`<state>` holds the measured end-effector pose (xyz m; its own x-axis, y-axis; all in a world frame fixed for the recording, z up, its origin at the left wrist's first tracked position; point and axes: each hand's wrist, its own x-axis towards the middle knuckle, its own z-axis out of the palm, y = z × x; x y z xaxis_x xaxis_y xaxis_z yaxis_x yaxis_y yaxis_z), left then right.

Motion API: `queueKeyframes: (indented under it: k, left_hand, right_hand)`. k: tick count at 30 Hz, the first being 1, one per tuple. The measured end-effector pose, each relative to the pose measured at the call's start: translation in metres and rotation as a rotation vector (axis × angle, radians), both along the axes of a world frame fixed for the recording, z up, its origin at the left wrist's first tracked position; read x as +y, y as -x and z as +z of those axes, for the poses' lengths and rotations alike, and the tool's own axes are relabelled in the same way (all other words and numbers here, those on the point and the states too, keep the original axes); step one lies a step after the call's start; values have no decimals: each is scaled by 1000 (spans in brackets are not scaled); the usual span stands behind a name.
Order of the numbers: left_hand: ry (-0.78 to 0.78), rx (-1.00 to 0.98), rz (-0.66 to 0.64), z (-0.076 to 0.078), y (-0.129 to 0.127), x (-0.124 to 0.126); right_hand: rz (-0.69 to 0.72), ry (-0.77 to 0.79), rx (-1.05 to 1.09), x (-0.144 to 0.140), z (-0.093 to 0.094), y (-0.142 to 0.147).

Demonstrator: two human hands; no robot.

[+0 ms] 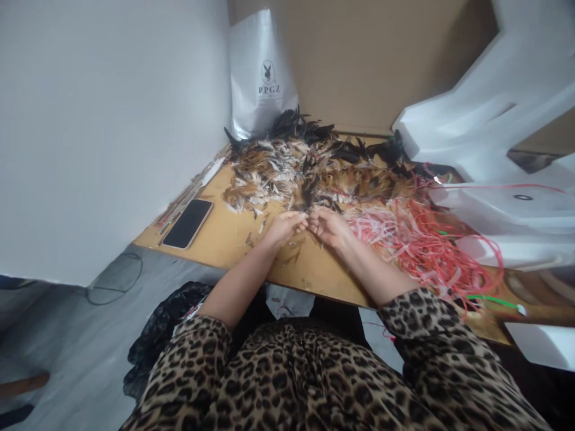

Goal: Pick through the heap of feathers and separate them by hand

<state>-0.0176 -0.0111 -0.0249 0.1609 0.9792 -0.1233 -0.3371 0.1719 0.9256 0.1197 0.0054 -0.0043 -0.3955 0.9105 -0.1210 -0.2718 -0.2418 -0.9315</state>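
Leopard-print sleeves [431, 323], both hands' [287, 227] fingers [302, 220] pinched together on feathers [309, 203] over wooden table [224, 236].

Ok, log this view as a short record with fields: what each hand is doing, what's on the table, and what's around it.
left hand: left hand with fingers pinched on feathers at the near edge of the feather pile
right hand: right hand pinching beside it, fingertips almost meeting the left's
surface: wooden table
left of hands: phone, face up, screen dark
right of hands: red and pink strips in a loose tangle
behind pile: white bag printed PPGZ, standing upright
far right: white foam pieces
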Motion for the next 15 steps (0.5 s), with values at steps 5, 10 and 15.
queueKeyframes:
  k: [5, 10, 15]
  left_hand:
    - [-28, 186, 9, -3, -1, 1]
    - [-88, 459, -221, 4, -1, -4]
    - [-122, 323, -377, 18, 1, -15]
  right_hand:
    - [-12, -760, -688, -22, 27, 5]
    - [292, -1021, -1079, -5, 61, 3]
    - [611, -439, -556, 25, 57, -13]
